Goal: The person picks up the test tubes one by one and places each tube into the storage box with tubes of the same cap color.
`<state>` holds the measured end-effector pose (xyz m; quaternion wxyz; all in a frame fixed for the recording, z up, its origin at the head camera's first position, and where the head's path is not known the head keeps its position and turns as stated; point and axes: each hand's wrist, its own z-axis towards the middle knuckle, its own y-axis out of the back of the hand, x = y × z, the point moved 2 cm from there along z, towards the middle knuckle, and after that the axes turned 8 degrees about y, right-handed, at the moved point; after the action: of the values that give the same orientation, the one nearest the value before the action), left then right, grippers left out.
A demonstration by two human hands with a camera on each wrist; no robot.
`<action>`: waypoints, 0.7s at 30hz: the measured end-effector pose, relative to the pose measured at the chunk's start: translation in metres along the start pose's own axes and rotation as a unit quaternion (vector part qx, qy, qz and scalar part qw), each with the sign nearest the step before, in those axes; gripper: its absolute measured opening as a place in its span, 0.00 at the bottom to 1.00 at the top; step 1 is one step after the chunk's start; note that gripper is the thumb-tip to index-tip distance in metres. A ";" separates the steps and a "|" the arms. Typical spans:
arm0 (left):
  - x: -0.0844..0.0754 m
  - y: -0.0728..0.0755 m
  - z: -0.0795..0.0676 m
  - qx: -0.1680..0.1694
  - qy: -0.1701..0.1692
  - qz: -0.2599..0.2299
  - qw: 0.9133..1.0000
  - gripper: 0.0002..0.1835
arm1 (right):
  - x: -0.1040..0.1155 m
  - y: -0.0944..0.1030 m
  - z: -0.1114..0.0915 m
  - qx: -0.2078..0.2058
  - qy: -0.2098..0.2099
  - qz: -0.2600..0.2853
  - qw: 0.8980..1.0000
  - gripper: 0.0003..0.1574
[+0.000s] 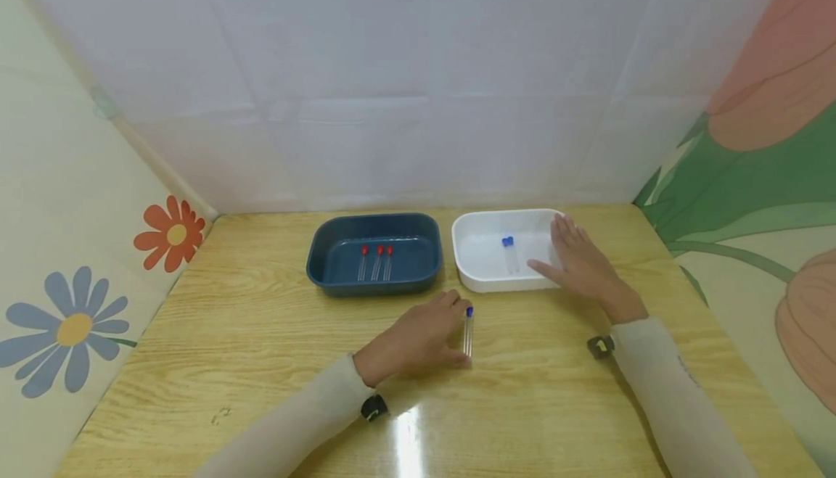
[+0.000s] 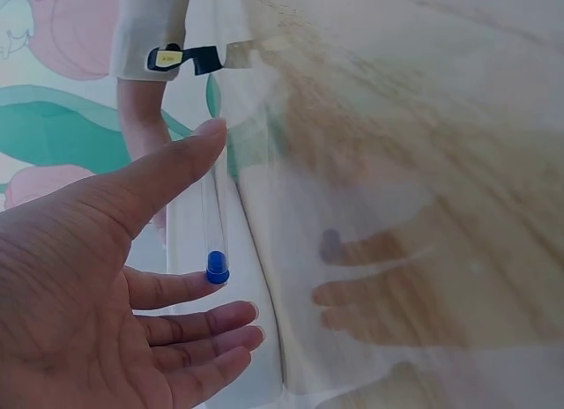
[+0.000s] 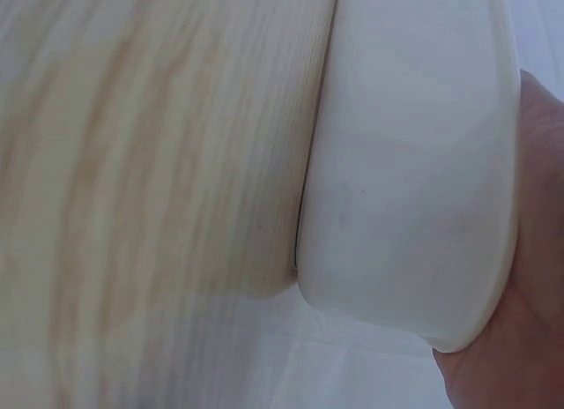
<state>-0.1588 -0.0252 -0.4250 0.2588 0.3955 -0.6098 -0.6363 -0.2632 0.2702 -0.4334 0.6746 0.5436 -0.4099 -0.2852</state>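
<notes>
My left hand [image 1: 421, 333] pinches a clear test tube with a blue cap [image 1: 468, 333] lengthwise between thumb and forefinger, above the table in front of the trays. In the left wrist view, the forefinger touches the blue cap [image 2: 217, 268] and the thumb is at the other end; the remaining fingers stay apart from the tube. My right hand [image 1: 581, 260] reaches over the right end of a white tray [image 1: 470, 275], its fingers extended and thumb spread. Two blue-capped tubes [image 1: 510, 254] lie inside that tray. The right wrist view shows the hand against the tray's rim [image 3: 502, 277]; its fingertips are hidden there.
Left of the white tray stands a dark blue tray [image 1: 326, 286] with three red-capped tubes [image 1: 376, 264] in it. Both trays rest near the back of the wood-grain table [image 1: 228, 362]. A pale sheet [image 1: 392, 101] hangs behind, with flower-patterned panels at both sides.
</notes>
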 end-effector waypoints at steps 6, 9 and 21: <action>-0.001 0.005 0.001 -0.010 -0.006 0.012 1.000 0.50 | 0.000 0.001 0.000 0.001 0.003 -0.003 1.000 0.63; -0.001 0.008 0.001 -0.021 -0.013 0.015 1.000 0.50 | 0.000 0.001 0.000 -0.001 0.004 -0.004 1.000 0.63; -0.002 0.012 0.000 -0.029 -0.008 0.015 0.999 0.50 | 0.000 0.000 0.002 0.002 -0.001 -0.005 1.000 0.64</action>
<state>-0.1601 -0.0254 -0.4126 0.2743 0.3735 -0.5989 -0.6532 -0.2650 0.2695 -0.4337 0.6715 0.5468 -0.4086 -0.2883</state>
